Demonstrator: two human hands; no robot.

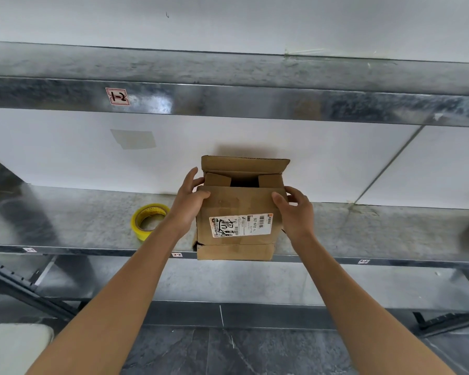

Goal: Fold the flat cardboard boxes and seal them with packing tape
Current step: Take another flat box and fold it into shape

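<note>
The cardboard box (238,204) sits at the front edge of a metal shelf (79,220), and its lower strip hangs over the rim. The far flap stands up against the white wall panel (336,158) behind. Two small side flaps are tipped inward over the dark opening. A white shipping label (240,226) with a barcode and black scrawl is stuck on the brown panel facing the person.

The left hand (190,201) grips the box's upper left corner, with the thumb laid across the near panel and the fingers curled round the side by the small flap. The right hand (295,212) holds the upper right corner the same way, thumb on the near panel and fingers wrapped over the edge.

A roll of yellow packing tape (149,220) stands tilted on the shelf just left of the left wrist, apart from the box. On the upper shelf's rim is a sticker (117,96) marked 1-2.
</note>
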